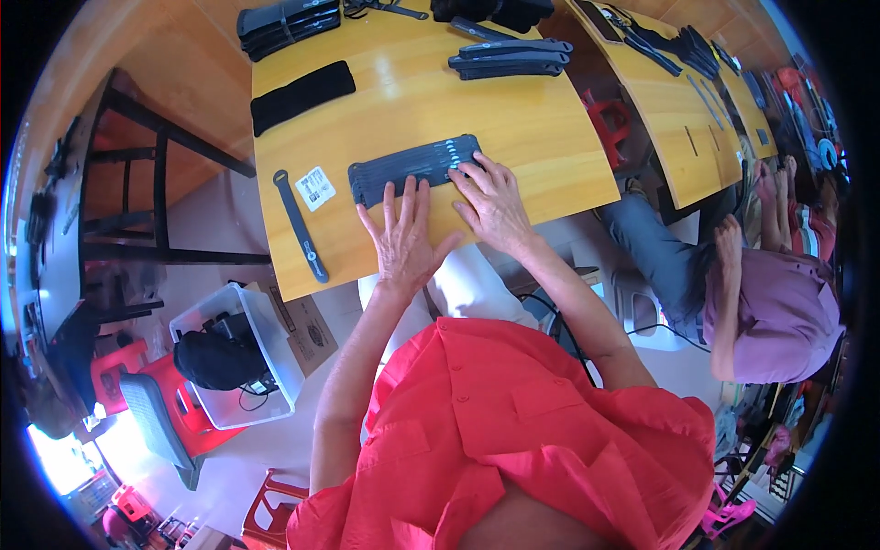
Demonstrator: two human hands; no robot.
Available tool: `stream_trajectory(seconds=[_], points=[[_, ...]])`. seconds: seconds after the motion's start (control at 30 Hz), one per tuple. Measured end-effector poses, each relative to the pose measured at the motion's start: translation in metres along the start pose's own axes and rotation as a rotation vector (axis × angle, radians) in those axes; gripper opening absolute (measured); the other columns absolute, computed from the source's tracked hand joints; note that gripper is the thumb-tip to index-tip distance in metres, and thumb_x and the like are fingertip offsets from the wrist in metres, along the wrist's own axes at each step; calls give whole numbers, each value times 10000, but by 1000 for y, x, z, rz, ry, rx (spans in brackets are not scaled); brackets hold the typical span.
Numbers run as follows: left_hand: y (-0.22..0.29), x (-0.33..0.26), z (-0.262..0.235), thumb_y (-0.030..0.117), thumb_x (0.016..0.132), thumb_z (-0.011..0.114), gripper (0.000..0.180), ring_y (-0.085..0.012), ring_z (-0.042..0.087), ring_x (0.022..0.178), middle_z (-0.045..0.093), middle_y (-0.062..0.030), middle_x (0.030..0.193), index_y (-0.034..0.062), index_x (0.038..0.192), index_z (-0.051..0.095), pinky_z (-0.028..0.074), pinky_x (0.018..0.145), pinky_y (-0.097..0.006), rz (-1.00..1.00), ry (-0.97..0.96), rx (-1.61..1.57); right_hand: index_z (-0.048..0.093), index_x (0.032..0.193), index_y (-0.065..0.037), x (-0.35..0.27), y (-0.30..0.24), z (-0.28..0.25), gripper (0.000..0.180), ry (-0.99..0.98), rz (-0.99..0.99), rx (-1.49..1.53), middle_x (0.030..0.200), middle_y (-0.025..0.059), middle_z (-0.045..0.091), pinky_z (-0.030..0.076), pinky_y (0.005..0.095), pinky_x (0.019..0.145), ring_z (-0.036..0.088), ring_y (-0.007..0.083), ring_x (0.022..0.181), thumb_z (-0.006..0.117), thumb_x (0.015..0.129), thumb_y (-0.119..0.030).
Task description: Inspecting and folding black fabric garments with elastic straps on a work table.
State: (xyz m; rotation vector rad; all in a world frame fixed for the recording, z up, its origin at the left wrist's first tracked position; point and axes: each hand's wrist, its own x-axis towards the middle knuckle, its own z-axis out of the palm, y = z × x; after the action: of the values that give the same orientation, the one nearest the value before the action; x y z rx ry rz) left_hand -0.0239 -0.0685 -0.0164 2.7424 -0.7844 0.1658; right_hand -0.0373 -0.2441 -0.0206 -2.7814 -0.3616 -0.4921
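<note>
A row of dark grey flat straps (380, 176) with rounded ends lies side by side on the yellow wooden table (541, 165) in front of me. My left hand (403, 236) is open, its spread fingertips touching the near edge of the row. At the row's right end, my right hand (496, 206) rests with fingers apart beside small light marks on the straps. Neither hand is closed round anything. To the left, a single dark strap (301, 227) lies apart from the others, next to a white printed label (316, 188).
A black fabric piece (303, 97) lies at the table's far left. Strap bundles (510, 60) and more stacked straps (290, 25) sit along the back. A clear plastic bin (282, 367) stands on the floor at left. Another person (775, 316) sits at right by a second table (674, 156).
</note>
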Motion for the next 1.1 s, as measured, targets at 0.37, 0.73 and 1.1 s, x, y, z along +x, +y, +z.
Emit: stream_trajectory(seconds=[0.37,0.73,1.1], points=[[-8,15,3,672,761,438,914,-256,178,1348,225,-124,1444,1,1360,279,22,1049,-568,49,47,15,322,1338,-22,3,-6,6,628,-134,52,-45,1425,118,259,143,515,1064,224,242,1326,544,841,-336],[-12,17,5,653,744,478,945,-265,198,1343,243,-161,1430,-22,1363,246,89,1077,-480,57,-25,-26,315,1334,8,5,-5,7,647,-164,45,-28,1424,144,255,152,472,1075,237,250,1325,517,853,-376],[-15,43,6,708,698,466,1022,-274,162,1354,226,-172,1434,-29,1366,233,91,1074,-483,143,31,-14,299,1342,4,28,2,10,642,-129,-9,-88,1431,138,243,149,461,1076,208,242,1335,465,873,-402]])
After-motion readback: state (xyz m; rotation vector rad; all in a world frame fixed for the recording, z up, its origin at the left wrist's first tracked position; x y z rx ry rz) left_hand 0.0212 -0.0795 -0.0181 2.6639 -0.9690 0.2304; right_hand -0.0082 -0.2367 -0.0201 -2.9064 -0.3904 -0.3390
